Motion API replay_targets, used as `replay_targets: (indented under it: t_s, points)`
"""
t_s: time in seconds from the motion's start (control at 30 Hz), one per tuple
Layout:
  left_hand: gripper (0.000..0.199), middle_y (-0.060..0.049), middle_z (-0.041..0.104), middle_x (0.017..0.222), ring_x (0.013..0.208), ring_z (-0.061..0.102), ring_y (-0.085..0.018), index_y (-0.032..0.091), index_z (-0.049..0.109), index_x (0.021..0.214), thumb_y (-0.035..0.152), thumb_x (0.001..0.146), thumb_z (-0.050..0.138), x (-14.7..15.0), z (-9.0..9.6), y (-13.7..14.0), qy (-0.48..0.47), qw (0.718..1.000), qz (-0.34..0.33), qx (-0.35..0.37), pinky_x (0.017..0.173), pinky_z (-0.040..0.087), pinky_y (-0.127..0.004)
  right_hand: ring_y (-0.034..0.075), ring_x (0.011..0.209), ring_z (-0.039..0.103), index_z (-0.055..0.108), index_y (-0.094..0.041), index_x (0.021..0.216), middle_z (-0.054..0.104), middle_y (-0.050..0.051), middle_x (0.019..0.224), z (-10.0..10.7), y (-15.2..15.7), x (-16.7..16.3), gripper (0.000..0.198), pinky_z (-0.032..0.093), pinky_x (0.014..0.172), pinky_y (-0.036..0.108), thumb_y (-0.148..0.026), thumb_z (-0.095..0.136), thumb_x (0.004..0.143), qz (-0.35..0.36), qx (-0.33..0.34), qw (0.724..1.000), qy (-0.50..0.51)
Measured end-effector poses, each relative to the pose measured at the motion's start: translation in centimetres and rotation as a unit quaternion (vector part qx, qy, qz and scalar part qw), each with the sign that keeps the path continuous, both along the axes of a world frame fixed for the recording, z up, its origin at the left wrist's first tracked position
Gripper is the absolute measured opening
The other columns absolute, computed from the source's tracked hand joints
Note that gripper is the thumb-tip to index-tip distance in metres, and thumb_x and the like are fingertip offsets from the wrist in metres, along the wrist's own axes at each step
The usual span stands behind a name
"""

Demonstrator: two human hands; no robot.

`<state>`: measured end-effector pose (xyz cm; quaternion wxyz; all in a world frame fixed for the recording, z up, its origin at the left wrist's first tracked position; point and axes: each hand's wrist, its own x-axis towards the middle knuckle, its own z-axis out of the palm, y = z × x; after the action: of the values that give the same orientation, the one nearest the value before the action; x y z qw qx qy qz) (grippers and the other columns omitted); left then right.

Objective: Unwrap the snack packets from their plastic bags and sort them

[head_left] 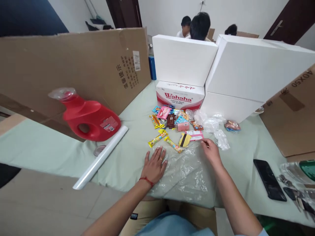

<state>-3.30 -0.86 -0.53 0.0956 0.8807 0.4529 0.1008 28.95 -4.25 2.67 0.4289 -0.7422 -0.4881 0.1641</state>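
My left hand lies flat with fingers spread at the left edge of a clear plastic bag, which is laid out over the cloth. The fingers of my right hand are pinched at the bag's upper right corner, beside a pink-and-white packet. Just beyond the bag is a pile of wrapped snacks. Nearest are two yellow snack sticks and a yellow packet with a dark band. Behind them sit a pink packet, a brown packet and a pink block-shaped packet.
Crumpled clear plastic lies right of the pile. A Wahaha carton and white boxes stand behind. At left are a red jug and a white roll. A black phone and keys lie at right.
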Motion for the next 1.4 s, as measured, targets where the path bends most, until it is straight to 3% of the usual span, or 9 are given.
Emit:
replay_targets:
  t_s: [0.13,0.3,0.43,0.57,0.7,0.83,1.0,1.17,1.4]
  points:
    - [0.056,-0.007,0.036,0.165,0.152,0.036,-0.026,0.027,0.037,0.158,0.036,0.103,0.037,-0.2,-0.6,0.0,0.002,1.0,-0.004,0.021,0.126,0.012,-0.06,0.027,0.103,0.064,0.069,-0.018,0.115,0.07,0.013,0.115,2.4,4.3,-1.2,0.031,0.053,0.093,0.042,-0.03,0.049,0.096,0.097,0.0,0.98,-0.172]
    - [0.054,-0.003,0.035,0.166,0.152,0.034,-0.022,0.027,0.037,0.157,0.036,0.105,0.032,-0.5,-1.0,-0.2,0.003,0.999,-0.007,0.041,0.128,0.009,-0.055,0.032,0.127,0.047,0.061,-0.016,0.135,0.063,0.015,0.133,3.5,11.3,-3.6,0.044,0.041,0.108,0.046,-0.017,0.056,0.091,0.155,-0.043,0.905,-0.394]
    - [0.054,-0.002,0.034,0.166,0.152,0.033,-0.022,0.027,0.037,0.157,0.039,0.105,0.032,-0.6,-0.8,-0.2,-0.006,0.999,-0.009,0.039,0.127,0.01,-0.055,0.033,0.116,0.049,0.073,-0.019,0.105,0.068,0.013,0.106,3.3,13.0,-3.9,0.019,0.042,0.099,0.045,-0.022,0.062,0.091,0.169,-0.115,0.875,-0.438]
    - [0.055,-0.002,0.035,0.166,0.152,0.033,-0.022,0.027,0.036,0.158,0.04,0.104,0.033,-0.6,-0.6,-0.2,-0.012,0.999,-0.012,0.038,0.127,0.011,-0.055,0.032,0.112,0.052,0.072,-0.018,0.095,0.066,0.014,0.109,4.4,10.4,-1.7,0.015,0.043,0.099,0.046,-0.028,0.062,0.09,0.122,-0.051,0.919,-0.372]
    - [0.055,-0.003,0.036,0.166,0.152,0.033,-0.023,0.027,0.038,0.157,0.042,0.104,0.034,-0.3,-0.6,-0.2,-0.017,0.999,-0.008,0.033,0.127,0.01,-0.056,0.025,0.091,0.063,0.067,-0.02,0.106,0.071,0.008,0.101,7.5,5.6,-0.2,0.025,0.05,0.085,0.038,-0.04,0.059,0.094,0.091,-0.025,0.984,-0.152]
    - [0.054,-0.004,0.037,0.165,0.152,0.035,-0.023,0.027,0.04,0.156,0.041,0.104,0.035,-0.2,-0.6,-0.1,-0.019,0.999,-0.005,0.026,0.127,0.009,-0.057,0.019,0.079,0.066,0.067,-0.021,0.112,0.073,0.003,0.093,9.5,1.3,-3.3,0.029,0.05,0.074,0.03,-0.043,0.052,0.101,0.257,-0.092,0.962,0.023]
    - [0.054,-0.005,0.034,0.166,0.153,0.034,-0.024,0.026,0.039,0.157,0.034,0.103,0.034,-0.2,-0.4,-0.1,-0.001,1.0,-0.006,0.025,0.126,0.009,-0.058,0.021,0.09,0.066,0.072,-0.021,0.104,0.073,0.005,0.097,6.6,-1.4,-9.7,0.016,0.051,0.081,0.031,-0.026,0.058,0.097,0.449,-0.174,0.872,-0.09]
    - [0.057,-0.008,0.033,0.166,0.152,0.036,-0.026,0.025,0.036,0.159,0.028,0.102,0.033,-0.2,-0.3,0.0,0.037,0.998,-0.017,0.045,0.125,0.013,-0.059,0.031,0.128,0.052,0.062,-0.024,0.135,0.062,0.012,0.138,2.6,-3.7,-11.6,0.047,0.044,0.108,0.048,-0.037,0.071,0.091,0.342,-0.119,0.904,-0.228]
    - [0.055,-0.007,0.036,0.165,0.149,0.041,-0.025,0.031,0.031,0.16,0.037,0.106,0.029,-0.6,-0.3,0.5,0.017,0.999,-0.019,0.039,0.124,0.017,-0.055,0.028,0.141,0.046,0.051,-0.027,0.149,0.057,0.008,0.15,-1.2,-7.5,-9.9,0.057,0.035,0.12,0.054,-0.026,0.066,0.094,0.321,-0.089,0.914,-0.232]
